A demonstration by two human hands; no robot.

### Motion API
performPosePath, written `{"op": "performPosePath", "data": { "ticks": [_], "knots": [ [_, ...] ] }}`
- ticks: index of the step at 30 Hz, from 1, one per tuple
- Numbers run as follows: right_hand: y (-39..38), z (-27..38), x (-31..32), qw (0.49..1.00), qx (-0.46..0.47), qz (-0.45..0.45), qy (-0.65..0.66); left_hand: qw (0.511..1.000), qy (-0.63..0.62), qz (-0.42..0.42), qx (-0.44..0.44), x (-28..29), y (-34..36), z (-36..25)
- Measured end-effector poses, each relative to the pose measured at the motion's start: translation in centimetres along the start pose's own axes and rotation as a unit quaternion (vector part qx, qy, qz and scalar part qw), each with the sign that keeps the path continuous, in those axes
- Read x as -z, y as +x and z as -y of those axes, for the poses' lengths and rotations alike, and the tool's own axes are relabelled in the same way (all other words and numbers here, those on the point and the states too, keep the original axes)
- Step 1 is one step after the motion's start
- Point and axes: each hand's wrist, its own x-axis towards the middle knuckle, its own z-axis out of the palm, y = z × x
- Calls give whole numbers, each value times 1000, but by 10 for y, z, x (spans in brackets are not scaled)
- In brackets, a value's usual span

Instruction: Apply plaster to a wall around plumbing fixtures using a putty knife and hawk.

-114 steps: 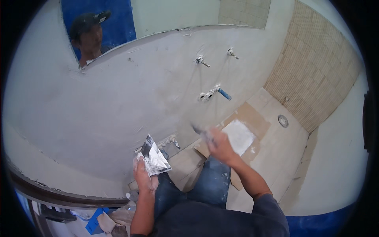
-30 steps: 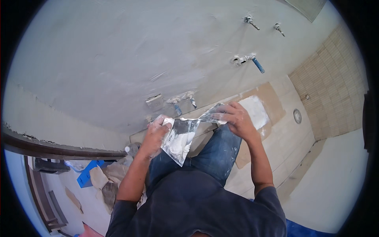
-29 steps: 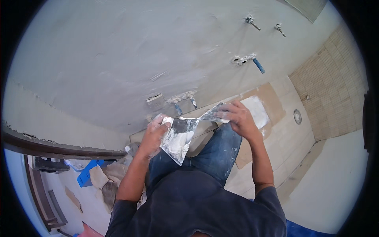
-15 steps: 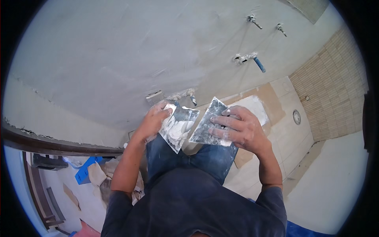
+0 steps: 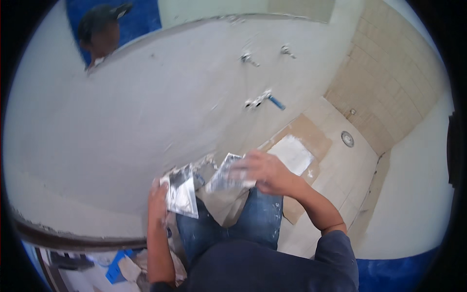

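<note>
My left hand (image 5: 158,199) is closed on a square metal plate (image 5: 182,194) carrying white compound. Just right of it, my blurred right hand (image 5: 262,171) grips a metal trowel blade (image 5: 219,180) with white residue, fingers over its face. The two plates sit above my knees, slightly apart. Behind them, low on the plastered wall (image 5: 121,117), is a rough patch with small fittings (image 5: 206,160), partly covered by the plates.
A mirror (image 5: 141,19) reflects a person in a cap. Pipe stubs (image 5: 276,101) stick out of the wall. Cardboard (image 5: 316,132) with white residue, a drain cover (image 5: 347,139) and tiled wall (image 5: 384,73) are right. A blue object (image 5: 116,266) and crumpled paper lie lower left.
Since half a second ago, both plates have moved left and lower in the picture, and the right one is blurred. The view has shifted, bringing the mirror back into sight.
</note>
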Motion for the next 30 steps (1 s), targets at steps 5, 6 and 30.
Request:
{"op": "performPosePath", "data": {
  "ticks": [5,6,30],
  "knots": [
    [15,-57,55,901,-206,-360,131,999,6,38,7,-10,-26,11],
    [18,-74,63,872,-260,-393,129,999,10,45,5,-11,-28,12],
    [155,-230,109,780,22,-403,-479,999,-45,4,-14,3,-53,17]
  ]
}}
